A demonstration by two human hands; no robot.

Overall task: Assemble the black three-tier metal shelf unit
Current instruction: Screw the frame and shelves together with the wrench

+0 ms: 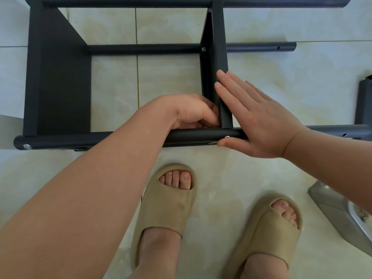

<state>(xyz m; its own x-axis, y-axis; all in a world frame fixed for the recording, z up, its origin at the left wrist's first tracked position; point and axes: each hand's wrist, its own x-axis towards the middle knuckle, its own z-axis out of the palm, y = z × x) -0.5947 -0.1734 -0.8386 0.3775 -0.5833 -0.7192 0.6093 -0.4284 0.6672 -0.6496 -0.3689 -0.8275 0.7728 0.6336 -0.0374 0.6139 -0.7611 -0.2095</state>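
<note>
Head view, item one: black shelf unit (60, 87), part-built, lying on its side on the pale tiled floor (171, 27), near tube (100, 138) running across the frame just ahead of two tan slippers (167, 208), with a silver bolt head (27, 146) at its left end. Item two: left hand (193, 112), fingers curled together against the inner face of the middle shelf panel (218, 47) where it meets the near tube; whether they pinch anything cannot be told. Item three: right hand (255, 121), flat, fingers straight and slightly apart against the panel's outer face, thumb under the tube beside another bolt head (227, 136).
</note>
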